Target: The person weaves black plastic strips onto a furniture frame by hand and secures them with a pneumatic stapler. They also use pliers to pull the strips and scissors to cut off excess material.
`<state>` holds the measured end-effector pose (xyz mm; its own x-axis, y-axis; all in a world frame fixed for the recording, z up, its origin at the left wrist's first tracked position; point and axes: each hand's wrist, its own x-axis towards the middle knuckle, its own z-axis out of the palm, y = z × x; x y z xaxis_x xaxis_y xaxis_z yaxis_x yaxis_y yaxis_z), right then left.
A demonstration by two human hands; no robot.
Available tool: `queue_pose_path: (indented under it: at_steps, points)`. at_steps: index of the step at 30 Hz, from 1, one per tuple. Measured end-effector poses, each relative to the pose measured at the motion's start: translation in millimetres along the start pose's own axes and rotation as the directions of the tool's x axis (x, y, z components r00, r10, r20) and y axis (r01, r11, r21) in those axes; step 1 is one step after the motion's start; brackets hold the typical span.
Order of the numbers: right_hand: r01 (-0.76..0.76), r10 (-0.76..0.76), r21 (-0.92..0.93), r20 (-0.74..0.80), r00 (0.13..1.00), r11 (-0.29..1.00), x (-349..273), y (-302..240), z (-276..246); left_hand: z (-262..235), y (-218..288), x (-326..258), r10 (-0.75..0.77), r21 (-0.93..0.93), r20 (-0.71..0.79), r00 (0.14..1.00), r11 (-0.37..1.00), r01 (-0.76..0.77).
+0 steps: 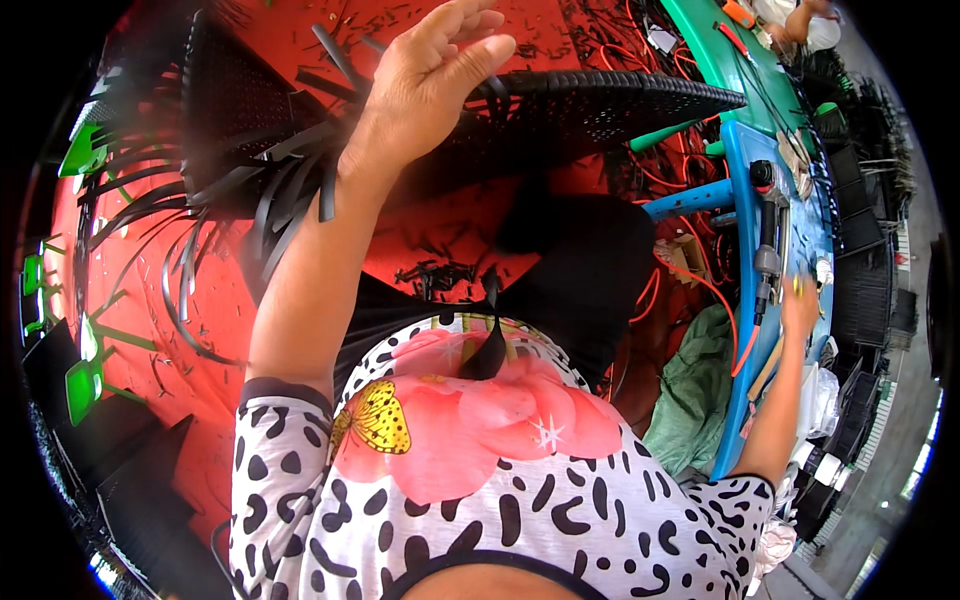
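Above a black woven wicker piece (590,95), my left hand (425,85) is raised, its thumb and fingers apart and nothing seen in them. Loose flat black strips (285,185) hang from the weave beside my left wrist and forearm. Far to the right, my right hand (799,308) reaches over a blue table (738,170). It is small in the picture, and its fingers are too unclear to show whether they hold anything. Closest to it lies a dark air tool (769,225) with a silver-grey body, joined to a red hose (743,355).
Scraps of black strip (440,275) litter the red floor (140,300). A green bag (695,390) slumps below the blue table. A green table (720,60) adjoins it, with another person's arm (800,20) beyond. Bright green chair-like pieces (85,385) stand at left.
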<state>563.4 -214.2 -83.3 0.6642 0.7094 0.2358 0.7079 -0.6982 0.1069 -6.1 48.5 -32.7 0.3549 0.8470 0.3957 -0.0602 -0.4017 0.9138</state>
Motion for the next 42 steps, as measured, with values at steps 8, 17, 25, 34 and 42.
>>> queue_pose_path:
  at_steps: [8, 17, 25, 34, 42]
  points:
    - [0.228, -0.277, 0.749, -0.062, 0.959, 0.622, -39, -142, -41, -1, 6, -1, -0.132, -0.134, 0.019, 0.991, 0.982, 0.134]
    - [0.868, -0.745, 0.496, -0.571, 0.345, 0.022, -86, -444, -130, 5, -14, 3, -0.065, -0.153, -0.010, 0.998, 0.986, 0.063]
    - [0.252, -0.609, 0.954, -0.299, 0.734, -0.164, -91, -420, -110, 8, -8, 3, 0.393, 0.652, -0.026, 0.919, 0.704, -0.282]
    - [-0.055, -0.641, 0.930, -0.206, 0.740, -0.363, -114, -415, -116, 17, 8, -15, 0.005, 0.855, 0.219, 0.976, 0.481, -0.194]
    - [-0.109, -0.675, 0.937, -0.154, 0.722, -0.331, -139, -384, -132, 37, 9, -40, 0.042, 0.873, 0.147, 0.988, 0.464, -0.149]
